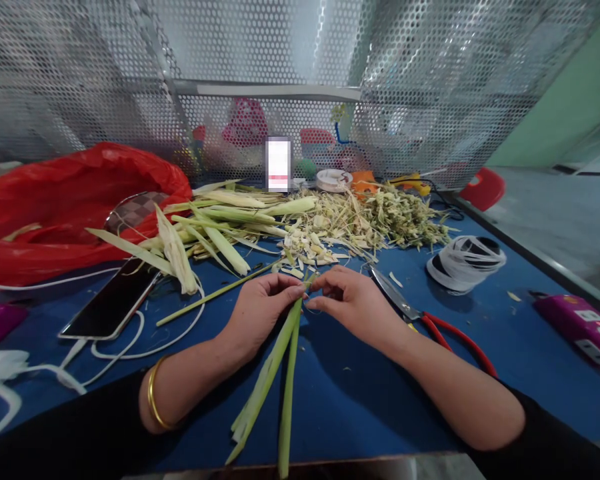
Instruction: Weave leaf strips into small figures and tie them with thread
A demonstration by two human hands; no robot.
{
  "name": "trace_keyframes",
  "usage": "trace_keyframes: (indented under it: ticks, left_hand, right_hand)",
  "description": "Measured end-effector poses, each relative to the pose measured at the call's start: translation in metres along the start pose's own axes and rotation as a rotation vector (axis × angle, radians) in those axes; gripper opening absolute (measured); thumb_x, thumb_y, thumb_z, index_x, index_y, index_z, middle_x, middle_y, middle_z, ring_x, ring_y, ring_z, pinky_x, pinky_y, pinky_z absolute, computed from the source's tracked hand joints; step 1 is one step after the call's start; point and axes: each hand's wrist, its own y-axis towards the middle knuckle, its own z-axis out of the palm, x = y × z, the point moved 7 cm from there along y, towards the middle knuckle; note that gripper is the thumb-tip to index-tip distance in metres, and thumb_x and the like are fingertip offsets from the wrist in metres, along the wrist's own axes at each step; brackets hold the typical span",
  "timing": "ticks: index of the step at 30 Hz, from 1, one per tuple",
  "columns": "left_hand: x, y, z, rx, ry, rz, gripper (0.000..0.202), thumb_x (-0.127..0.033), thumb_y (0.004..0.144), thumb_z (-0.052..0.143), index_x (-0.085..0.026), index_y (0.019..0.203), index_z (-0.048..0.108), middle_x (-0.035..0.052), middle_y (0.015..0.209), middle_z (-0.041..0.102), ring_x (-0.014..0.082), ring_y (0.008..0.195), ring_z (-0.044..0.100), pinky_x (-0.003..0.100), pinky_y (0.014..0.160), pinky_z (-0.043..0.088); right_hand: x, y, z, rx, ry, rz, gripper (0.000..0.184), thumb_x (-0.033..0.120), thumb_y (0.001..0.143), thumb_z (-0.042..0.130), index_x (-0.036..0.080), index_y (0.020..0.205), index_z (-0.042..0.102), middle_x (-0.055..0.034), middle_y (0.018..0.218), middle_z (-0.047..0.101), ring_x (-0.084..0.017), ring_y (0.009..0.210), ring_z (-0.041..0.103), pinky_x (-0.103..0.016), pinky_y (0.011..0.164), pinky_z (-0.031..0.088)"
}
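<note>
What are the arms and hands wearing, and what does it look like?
The left hand and the right hand wear no gloves. The left sleeve and the right sleeve are plain black and leave the forearms partly bare. A shiny, gold-coloured, rounded bangle sits by the left cuff.

The left hand [260, 310] and right hand [357, 303] partly hide the green strips [276, 360]. The left edge crops the red bag [35, 200]. Behind the perforated mesh [260, 40], a pink shape [247, 121] blurs, possibly netting.

Black sleeves [80, 427], gold bangle [152, 395]
</note>
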Motion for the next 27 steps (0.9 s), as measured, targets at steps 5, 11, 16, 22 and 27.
trace_keyframes:
  ticks: [5, 11, 16, 22, 27]
  left_hand:
    - [0.001, 0.0, 0.001, 0.012, -0.018, -0.003, 0.021, -0.028, 0.066, 0.075, -0.013, 0.078, 0.065, -0.003, 0.06, 0.064, 0.006, 0.05, 0.051, 0.016, 0.049, 0.04]
    - [0.003, 0.0, 0.001, 0.004, -0.044, -0.002, 0.02, -0.028, 0.067, 0.074, -0.014, 0.077, 0.064, -0.0024, 0.062, 0.065, 0.0063, 0.051, 0.052, 0.017, 0.051, 0.041]
    - [0.001, 0.0, -0.001, -0.02, -0.04, 0.048, 0.021, -0.029, 0.065, 0.075, -0.014, 0.076, 0.065, -0.0016, 0.064, 0.065, 0.0075, 0.056, 0.053, 0.017, 0.054, 0.042]
    - [0.0, 0.001, -0.004, -0.056, 0.041, 0.073, 0.021, -0.031, 0.065, 0.074, -0.014, 0.075, 0.066, -0.0008, 0.064, 0.065, 0.0079, 0.055, 0.051, 0.019, 0.053, 0.04]
    - [-0.002, 0.001, -0.003, -0.044, 0.083, 0.08, 0.022, -0.031, 0.065, 0.073, -0.013, 0.073, 0.065, 0.0013, 0.066, 0.067, 0.0105, 0.059, 0.054, 0.021, 0.058, 0.042]
  right_hand:
    - [-0.003, 0.001, 0.007, 0.04, 0.099, -0.007, 0.016, 0.029, 0.081, 0.059, 0.019, 0.068, 0.06, 0.0019, 0.064, 0.054, -0.011, 0.059, 0.048, -0.025, 0.055, 0.035]
    - [-0.007, 0.002, 0.008, 0.045, 0.204, 0.092, 0.018, 0.035, 0.084, 0.053, 0.019, 0.078, 0.059, 0.0021, 0.063, 0.055, -0.011, 0.057, 0.05, -0.025, 0.055, 0.037]
    - [-0.009, 0.001, 0.017, 0.109, 0.214, 0.115, 0.012, 0.029, 0.072, 0.066, 0.018, 0.07, 0.063, 0.0005, 0.066, 0.059, -0.012, 0.059, 0.05, -0.025, 0.055, 0.037]
    - [-0.006, 0.001, 0.013, 0.105, 0.29, 0.092, 0.014, 0.027, 0.08, 0.054, 0.019, 0.069, 0.056, 0.0034, 0.058, 0.05, -0.011, 0.054, 0.045, -0.025, 0.053, 0.035]
    - [0.005, 0.0, 0.011, 0.084, 0.36, -0.021, 0.012, 0.024, 0.085, 0.049, 0.019, 0.076, 0.054, -0.0002, 0.071, 0.058, -0.013, 0.068, 0.053, -0.028, 0.065, 0.041]
